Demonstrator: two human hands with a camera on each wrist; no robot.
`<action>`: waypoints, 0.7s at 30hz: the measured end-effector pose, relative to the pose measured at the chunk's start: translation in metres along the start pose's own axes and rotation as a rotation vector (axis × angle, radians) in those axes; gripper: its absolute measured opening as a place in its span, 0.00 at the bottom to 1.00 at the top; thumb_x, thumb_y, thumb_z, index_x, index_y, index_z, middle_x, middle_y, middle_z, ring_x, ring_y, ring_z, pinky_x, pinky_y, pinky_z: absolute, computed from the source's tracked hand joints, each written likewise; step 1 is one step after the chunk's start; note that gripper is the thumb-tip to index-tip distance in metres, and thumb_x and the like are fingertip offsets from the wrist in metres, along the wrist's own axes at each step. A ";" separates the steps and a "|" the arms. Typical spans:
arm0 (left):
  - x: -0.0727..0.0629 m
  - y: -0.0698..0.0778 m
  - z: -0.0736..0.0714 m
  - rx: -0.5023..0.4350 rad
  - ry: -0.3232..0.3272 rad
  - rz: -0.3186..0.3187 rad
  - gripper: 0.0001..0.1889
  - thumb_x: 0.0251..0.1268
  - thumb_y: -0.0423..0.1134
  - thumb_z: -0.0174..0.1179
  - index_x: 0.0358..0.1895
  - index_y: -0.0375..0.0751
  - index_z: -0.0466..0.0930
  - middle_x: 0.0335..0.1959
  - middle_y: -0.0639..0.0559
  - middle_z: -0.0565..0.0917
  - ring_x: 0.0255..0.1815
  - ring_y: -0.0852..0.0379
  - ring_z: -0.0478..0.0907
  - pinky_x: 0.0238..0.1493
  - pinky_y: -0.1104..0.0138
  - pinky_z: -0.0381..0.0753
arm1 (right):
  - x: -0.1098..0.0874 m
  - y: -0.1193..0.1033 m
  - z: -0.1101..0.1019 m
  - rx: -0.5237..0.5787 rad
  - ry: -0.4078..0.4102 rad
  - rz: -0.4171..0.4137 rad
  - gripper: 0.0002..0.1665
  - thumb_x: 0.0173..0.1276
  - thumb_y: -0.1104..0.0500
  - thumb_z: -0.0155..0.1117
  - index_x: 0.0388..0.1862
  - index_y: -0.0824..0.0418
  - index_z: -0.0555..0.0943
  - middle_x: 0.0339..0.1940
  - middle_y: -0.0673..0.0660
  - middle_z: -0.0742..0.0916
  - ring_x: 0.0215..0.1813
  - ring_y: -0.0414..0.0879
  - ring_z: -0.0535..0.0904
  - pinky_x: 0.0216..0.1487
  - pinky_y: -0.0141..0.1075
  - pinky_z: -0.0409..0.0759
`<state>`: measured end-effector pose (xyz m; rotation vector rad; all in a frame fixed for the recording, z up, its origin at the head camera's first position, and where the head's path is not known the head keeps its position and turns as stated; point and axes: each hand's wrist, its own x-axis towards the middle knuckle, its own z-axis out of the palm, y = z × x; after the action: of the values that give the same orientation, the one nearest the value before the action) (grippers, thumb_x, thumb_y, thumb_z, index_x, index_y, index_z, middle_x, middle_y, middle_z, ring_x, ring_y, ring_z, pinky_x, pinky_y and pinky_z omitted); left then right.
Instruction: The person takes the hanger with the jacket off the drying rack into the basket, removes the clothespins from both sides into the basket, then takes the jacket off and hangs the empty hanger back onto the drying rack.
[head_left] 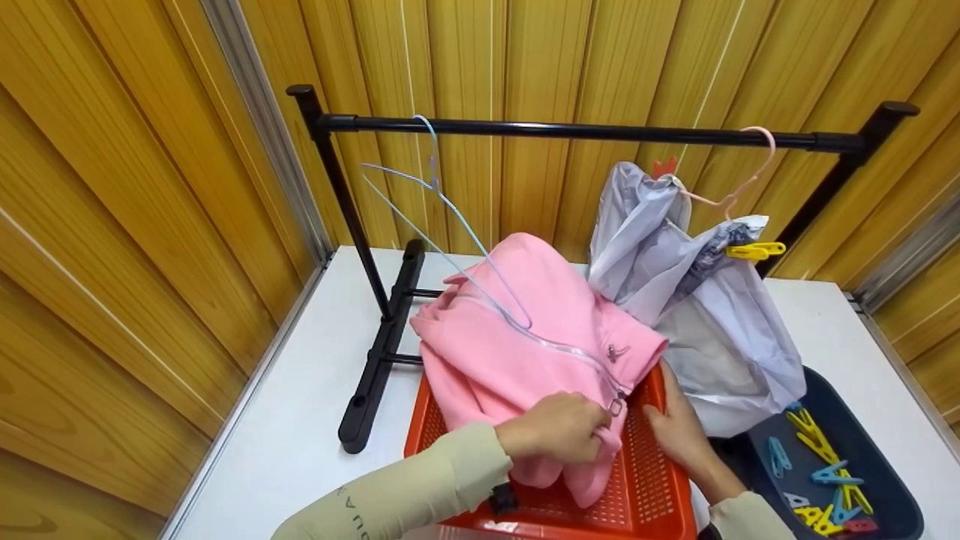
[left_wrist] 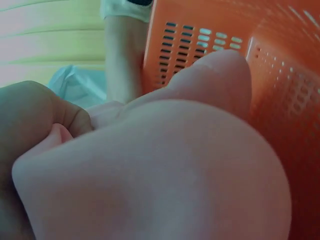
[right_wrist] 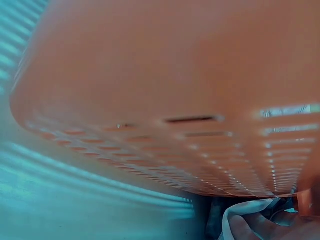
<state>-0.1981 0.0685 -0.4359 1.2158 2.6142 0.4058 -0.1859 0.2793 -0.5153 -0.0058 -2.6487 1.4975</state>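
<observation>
A pink zip-up jacket (head_left: 525,337) lies bunched over the red plastic basket (head_left: 679,495). My left hand (head_left: 566,427) grips its cloth near the zipper pull; the left wrist view shows the fist (left_wrist: 35,120) with pink fabric bulging beside it. At the basket's right side, my right hand (head_left: 682,431) holds the rim, thumb over the edge, some fingers hidden behind a pink sleeve. Its fingers (right_wrist: 265,227) show low in the right wrist view, beside the basket's outer wall. A blue-purple wire hanger (head_left: 469,225) hangs from the rail, its lower end in front of the jacket.
A black clothes rack (head_left: 577,131) spans the white table (head_left: 292,382). On its right, a pink hanger (head_left: 769,157) bears a whitish garment (head_left: 720,330) with a yellow clip (head_left: 756,251). A dark tray (head_left: 892,480) of colored clothespins stands at right.
</observation>
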 end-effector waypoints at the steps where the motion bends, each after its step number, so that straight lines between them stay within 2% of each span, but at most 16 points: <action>1: 0.002 0.002 0.002 0.008 -0.010 0.003 0.08 0.61 0.50 0.61 0.29 0.53 0.81 0.26 0.59 0.83 0.27 0.62 0.77 0.32 0.72 0.75 | 0.000 0.000 0.000 0.001 0.003 -0.003 0.51 0.62 0.78 0.46 0.79 0.60 0.39 0.76 0.74 0.55 0.72 0.70 0.59 0.71 0.59 0.56; 5: 0.012 0.006 0.011 0.016 -0.048 0.021 0.07 0.59 0.48 0.62 0.28 0.53 0.80 0.26 0.59 0.82 0.27 0.63 0.77 0.30 0.73 0.74 | 0.000 0.001 0.000 -0.015 0.014 -0.017 0.49 0.62 0.79 0.47 0.79 0.63 0.40 0.75 0.75 0.56 0.72 0.69 0.60 0.71 0.58 0.56; 11: 0.023 0.007 0.024 0.013 -0.123 0.092 0.04 0.56 0.44 0.62 0.26 0.51 0.80 0.25 0.58 0.81 0.25 0.63 0.75 0.26 0.75 0.71 | 0.000 0.000 0.000 -0.021 0.004 -0.016 0.49 0.61 0.79 0.47 0.78 0.65 0.40 0.75 0.76 0.55 0.73 0.69 0.57 0.72 0.60 0.51; 16: 0.030 0.008 0.031 -0.022 -0.201 0.111 0.05 0.57 0.44 0.62 0.34 0.52 0.85 0.28 0.60 0.84 0.26 0.64 0.76 0.29 0.78 0.71 | 0.000 0.000 -0.001 -0.008 -0.006 -0.009 0.49 0.61 0.79 0.47 0.78 0.65 0.39 0.76 0.75 0.54 0.73 0.69 0.55 0.73 0.60 0.50; 18: 0.033 0.009 0.033 -0.037 -0.219 0.100 0.08 0.59 0.46 0.62 0.38 0.54 0.86 0.31 0.62 0.85 0.29 0.65 0.77 0.32 0.79 0.72 | -0.001 0.000 -0.001 -0.011 -0.004 -0.006 0.49 0.61 0.78 0.47 0.78 0.65 0.40 0.76 0.75 0.54 0.73 0.68 0.55 0.73 0.58 0.51; 20: 0.036 0.010 0.036 -0.039 -0.236 0.102 0.09 0.59 0.47 0.61 0.41 0.55 0.87 0.33 0.62 0.86 0.31 0.66 0.78 0.33 0.80 0.72 | -0.001 0.000 -0.001 -0.016 0.001 0.002 0.49 0.62 0.78 0.48 0.78 0.65 0.40 0.76 0.75 0.55 0.73 0.67 0.56 0.75 0.45 0.53; 21: 0.037 0.011 0.038 -0.039 -0.248 0.102 0.09 0.60 0.47 0.61 0.41 0.56 0.87 0.33 0.62 0.86 0.31 0.66 0.78 0.33 0.80 0.72 | -0.002 0.000 -0.001 -0.018 0.004 0.002 0.49 0.62 0.78 0.48 0.78 0.66 0.40 0.75 0.75 0.56 0.73 0.67 0.57 0.74 0.43 0.54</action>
<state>-0.2017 0.1099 -0.4706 1.3001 2.3335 0.3010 -0.1841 0.2800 -0.5147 -0.0130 -2.6598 1.4725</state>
